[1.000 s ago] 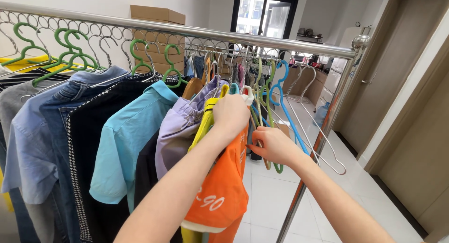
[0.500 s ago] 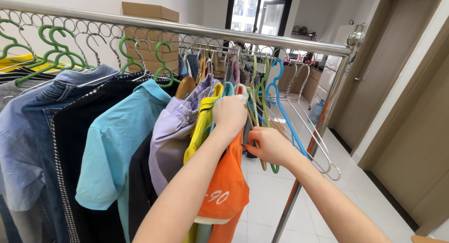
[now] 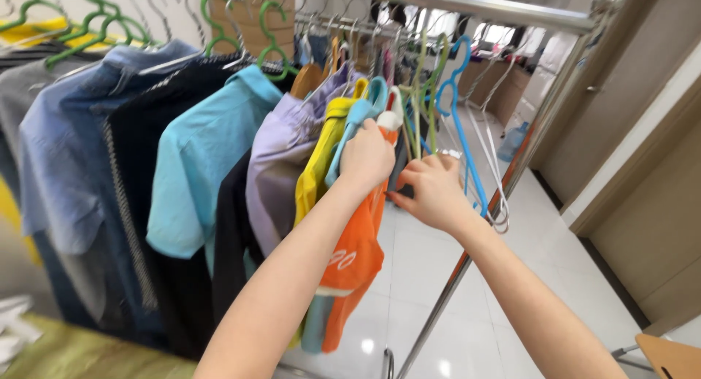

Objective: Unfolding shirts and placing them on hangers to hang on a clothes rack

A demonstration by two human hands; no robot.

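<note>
At centre frame the left hand point(image 3: 367, 158) is closed on the shoulder of the orange shirt point(image 3: 355, 255), which hangs with its long axis vertical, hem toward the lower edge. The shirt sits last in the row on the steel rail point(image 3: 467, 5), just beside a yellow garment point(image 3: 315, 176). Right of it, the right hand point(image 3: 432, 190) has its fingers curled among empty hangers point(image 3: 456, 94); whether they pinch one cannot be told.

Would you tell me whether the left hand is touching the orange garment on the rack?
Touching: in the head view the left hand presses against the top of the orange garment.
</note>
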